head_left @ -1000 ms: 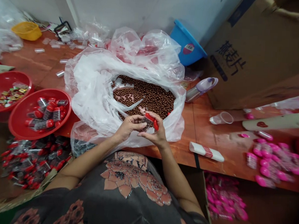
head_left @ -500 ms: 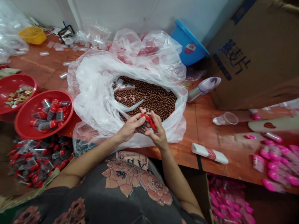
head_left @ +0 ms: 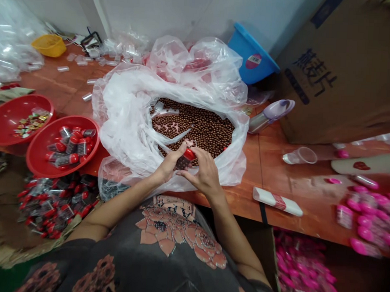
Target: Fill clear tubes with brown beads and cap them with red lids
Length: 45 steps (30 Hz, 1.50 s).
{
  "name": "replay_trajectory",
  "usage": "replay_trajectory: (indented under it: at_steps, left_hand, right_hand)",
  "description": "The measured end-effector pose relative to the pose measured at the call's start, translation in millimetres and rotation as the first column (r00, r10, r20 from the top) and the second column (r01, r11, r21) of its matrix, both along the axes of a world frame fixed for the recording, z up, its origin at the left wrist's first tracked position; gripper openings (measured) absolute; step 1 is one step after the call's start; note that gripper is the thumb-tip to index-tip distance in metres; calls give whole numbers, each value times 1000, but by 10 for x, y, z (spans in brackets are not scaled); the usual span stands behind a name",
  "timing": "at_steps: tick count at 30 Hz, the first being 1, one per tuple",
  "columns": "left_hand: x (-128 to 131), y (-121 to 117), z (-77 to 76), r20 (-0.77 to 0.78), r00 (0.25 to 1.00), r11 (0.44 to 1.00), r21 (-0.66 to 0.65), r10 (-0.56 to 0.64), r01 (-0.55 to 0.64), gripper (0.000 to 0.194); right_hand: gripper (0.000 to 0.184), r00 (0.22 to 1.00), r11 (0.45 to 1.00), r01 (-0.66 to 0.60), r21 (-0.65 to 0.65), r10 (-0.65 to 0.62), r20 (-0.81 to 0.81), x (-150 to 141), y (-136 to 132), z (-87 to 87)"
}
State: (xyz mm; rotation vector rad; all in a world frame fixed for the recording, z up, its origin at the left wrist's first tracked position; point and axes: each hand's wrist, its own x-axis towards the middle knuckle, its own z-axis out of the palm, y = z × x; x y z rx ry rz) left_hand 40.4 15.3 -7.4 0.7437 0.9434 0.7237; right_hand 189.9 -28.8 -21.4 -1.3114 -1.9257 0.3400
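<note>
Over the front rim of a white plastic bag (head_left: 119,98), my left hand (head_left: 168,165) is closed around a small clear bottle (head_left: 182,162) with dark contents. A red cap (head_left: 189,154) sits on the bottle's end. The fingers of my right hand (head_left: 205,172) press on that cap, and its thumb reaches toward the bottle's lower side. Behind my hands, the bag lies open on many small brown balls (head_left: 212,128). Some clear plastic pieces and a few red bits lie among the balls.
To the left, a red bowl (head_left: 31,159) holds several red-capped bottles; another red bowl (head_left: 6,127) has small wrapped pieces. More capped bottles (head_left: 54,204) are heaped below. On the right are a lilac-lidded bottle (head_left: 265,116), a clear cup (head_left: 301,155), pink-capped containers (head_left: 371,212) and a large carton (head_left: 348,84).
The red cap, partly open between both hands before, now sits closed on the bottle. My right fingers have moved over the cap. The whole view has shifted slightly.
</note>
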Motion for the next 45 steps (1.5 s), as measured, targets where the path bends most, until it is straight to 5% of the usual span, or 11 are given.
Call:
replay_trajectory:
  at_steps: [5, 14, 20, 28, 39, 43, 45]
  left_hand:
    - [-17, -15, -32, 17, 991, 990, 52, 134, -135, 29]
    - [-255, -81, -86, 11, 954, 954, -15, 300, -300, 26]
    - [-422, -65, -27, 14, 989, 983, -110, 149, -146, 60]
    - [-390, -67, 7, -42, 962, 958, -82, 271, -273, 47]
    - [-421, -151, -94, -36, 970, 961, -130, 241, -244, 40]
    - [-665, -82, 44, -109, 962, 966, 94, 252, -242, 48]
    - [-1024, 6, 182, -214, 893, 894, 313, 395, -320, 57]
  right_hand:
    - [73, 989, 998, 13, 62, -22, 149, -117, 75, -59]
    - [63, 971, 981, -163, 104, 142, 190, -262, 287, -193]
    - [72, 947, 971, -222, 83, 195, 254, -331, 335, -143]
    - [72, 908, 961, -245, 129, 181, 377, -394, 372, -102]
    - [70, 877, 932, -342, 123, 269, 399, -421, 377, -119]
    - [86, 891, 948, -316, 44, 281, 356, -430, 341, -120]
    - [93, 904, 957, -289, 16, 267, 335, -379, 336, -145]
